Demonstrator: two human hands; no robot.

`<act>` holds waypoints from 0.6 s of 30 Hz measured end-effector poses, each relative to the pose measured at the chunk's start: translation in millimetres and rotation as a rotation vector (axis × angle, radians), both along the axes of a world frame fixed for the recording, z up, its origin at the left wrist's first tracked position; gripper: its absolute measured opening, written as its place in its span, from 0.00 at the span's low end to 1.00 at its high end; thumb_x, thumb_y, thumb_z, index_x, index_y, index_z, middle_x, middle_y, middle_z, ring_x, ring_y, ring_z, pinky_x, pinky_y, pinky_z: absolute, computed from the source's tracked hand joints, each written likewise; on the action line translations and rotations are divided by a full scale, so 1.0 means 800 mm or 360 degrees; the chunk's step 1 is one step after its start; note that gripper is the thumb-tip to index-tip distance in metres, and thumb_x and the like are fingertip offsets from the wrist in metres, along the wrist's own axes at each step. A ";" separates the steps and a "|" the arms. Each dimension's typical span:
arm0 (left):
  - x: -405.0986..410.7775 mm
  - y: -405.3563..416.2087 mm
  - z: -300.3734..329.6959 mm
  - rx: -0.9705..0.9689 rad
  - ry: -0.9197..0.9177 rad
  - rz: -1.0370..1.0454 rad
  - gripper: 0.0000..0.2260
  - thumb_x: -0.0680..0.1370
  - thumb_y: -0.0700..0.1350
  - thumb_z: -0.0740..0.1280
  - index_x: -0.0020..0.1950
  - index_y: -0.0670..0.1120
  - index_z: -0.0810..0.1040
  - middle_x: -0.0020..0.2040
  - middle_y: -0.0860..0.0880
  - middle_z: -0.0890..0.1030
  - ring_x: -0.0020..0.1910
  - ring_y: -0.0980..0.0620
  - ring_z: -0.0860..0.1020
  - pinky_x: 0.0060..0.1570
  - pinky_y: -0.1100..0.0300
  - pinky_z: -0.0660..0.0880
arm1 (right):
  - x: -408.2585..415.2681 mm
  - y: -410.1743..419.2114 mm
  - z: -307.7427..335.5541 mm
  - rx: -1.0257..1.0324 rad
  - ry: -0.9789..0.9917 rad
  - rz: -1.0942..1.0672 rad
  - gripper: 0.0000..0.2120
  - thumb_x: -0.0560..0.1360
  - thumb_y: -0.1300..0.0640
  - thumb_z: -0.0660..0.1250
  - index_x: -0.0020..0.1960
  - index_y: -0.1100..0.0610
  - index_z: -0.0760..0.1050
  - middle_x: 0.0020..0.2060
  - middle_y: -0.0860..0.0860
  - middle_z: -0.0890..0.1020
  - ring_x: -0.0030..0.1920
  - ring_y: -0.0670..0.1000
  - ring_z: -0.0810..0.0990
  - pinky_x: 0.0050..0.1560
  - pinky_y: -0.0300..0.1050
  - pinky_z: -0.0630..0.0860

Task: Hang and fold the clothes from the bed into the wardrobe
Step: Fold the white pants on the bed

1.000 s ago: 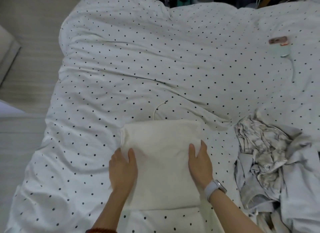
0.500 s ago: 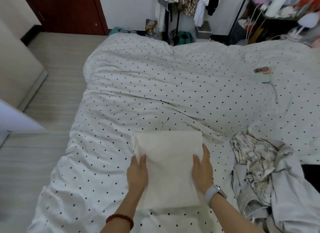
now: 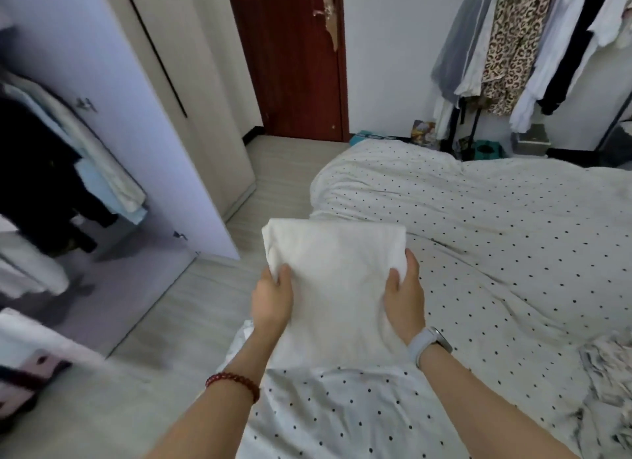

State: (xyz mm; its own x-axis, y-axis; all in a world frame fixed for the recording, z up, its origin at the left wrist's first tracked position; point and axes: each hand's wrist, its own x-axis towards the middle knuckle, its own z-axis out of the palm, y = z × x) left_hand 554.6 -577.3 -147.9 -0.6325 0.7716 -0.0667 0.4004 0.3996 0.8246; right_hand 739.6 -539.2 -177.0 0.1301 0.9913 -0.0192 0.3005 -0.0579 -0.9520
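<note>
The bed (image 3: pixel 496 239) now lies right of the open wardrobe (image 3: pixel 113 123), which was out of sight before. The folded white garment (image 3: pixel 335 281), earlier flat on the bed, is lifted over its edge, left hand (image 3: pixel 272 298) and right hand (image 3: pixel 405 296) gripping its sides.

pale wood floor (image 3: pixel 191 308), dark red door (image 3: pixel 294 58), white wall (image 3: pixel 386 58).

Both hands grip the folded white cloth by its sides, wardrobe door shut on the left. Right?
Not quite. The head view shows the pale wardrobe door swung open, with dark and white clothes visible inside. The rest holds: the left hand and right hand grip the folded white cloth by its sides.
</note>
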 end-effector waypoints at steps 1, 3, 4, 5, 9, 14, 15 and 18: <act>-0.026 -0.019 0.015 0.0010 0.0030 0.0055 0.17 0.81 0.50 0.56 0.58 0.37 0.72 0.52 0.40 0.78 0.53 0.41 0.75 0.49 0.54 0.69 | -0.028 -0.008 0.011 0.0019 0.0008 0.0064 0.22 0.81 0.59 0.53 0.74 0.55 0.54 0.61 0.57 0.76 0.50 0.57 0.77 0.49 0.47 0.73; -0.067 -0.046 0.040 0.0045 0.0071 0.0121 0.17 0.81 0.51 0.54 0.58 0.38 0.72 0.51 0.43 0.76 0.50 0.43 0.73 0.46 0.56 0.67 | -0.074 -0.021 0.032 0.0083 0.0007 0.0159 0.23 0.80 0.60 0.53 0.74 0.55 0.54 0.61 0.57 0.75 0.50 0.57 0.76 0.49 0.46 0.72; -0.089 -0.060 0.053 0.0062 0.0091 0.0158 0.17 0.81 0.52 0.54 0.57 0.39 0.71 0.51 0.44 0.76 0.49 0.44 0.72 0.46 0.56 0.66 | -0.098 -0.030 0.044 0.0119 0.0017 0.0208 0.23 0.80 0.61 0.53 0.74 0.55 0.54 0.62 0.57 0.74 0.52 0.57 0.76 0.51 0.46 0.72; -0.116 -0.077 0.068 0.0096 0.0116 0.0199 0.17 0.81 0.52 0.54 0.57 0.40 0.71 0.51 0.45 0.75 0.50 0.44 0.72 0.46 0.56 0.66 | -0.128 -0.039 0.059 0.0165 0.0033 0.0257 0.23 0.80 0.61 0.53 0.74 0.56 0.54 0.63 0.56 0.73 0.54 0.57 0.76 0.52 0.45 0.72; -0.217 -0.125 0.115 0.0222 0.0190 0.0307 0.15 0.81 0.52 0.53 0.51 0.41 0.69 0.48 0.46 0.74 0.49 0.44 0.72 0.44 0.55 0.66 | -0.232 -0.070 0.112 0.0289 0.0114 0.0416 0.24 0.80 0.62 0.53 0.74 0.56 0.53 0.61 0.51 0.71 0.51 0.51 0.73 0.51 0.39 0.67; -0.362 -0.181 0.167 0.0304 0.0279 0.0359 0.16 0.82 0.53 0.52 0.52 0.41 0.69 0.47 0.46 0.73 0.46 0.45 0.72 0.43 0.55 0.66 | -0.385 -0.109 0.159 0.0398 0.0187 0.0468 0.23 0.80 0.64 0.54 0.74 0.58 0.55 0.63 0.53 0.72 0.60 0.53 0.72 0.53 0.35 0.64; -0.380 -0.186 0.173 0.0321 0.0283 0.0356 0.15 0.82 0.53 0.52 0.52 0.41 0.69 0.46 0.46 0.72 0.46 0.45 0.72 0.43 0.55 0.66 | -0.403 -0.111 0.163 0.0405 0.0197 0.0477 0.24 0.79 0.64 0.54 0.74 0.58 0.55 0.62 0.51 0.71 0.61 0.52 0.72 0.54 0.35 0.64; -0.478 -0.212 0.210 0.0393 0.0342 0.0349 0.15 0.82 0.52 0.52 0.49 0.41 0.68 0.41 0.48 0.71 0.42 0.47 0.71 0.41 0.55 0.66 | -0.505 -0.130 0.191 0.0443 0.0378 0.0534 0.25 0.79 0.64 0.54 0.75 0.58 0.54 0.69 0.54 0.68 0.67 0.54 0.68 0.67 0.47 0.65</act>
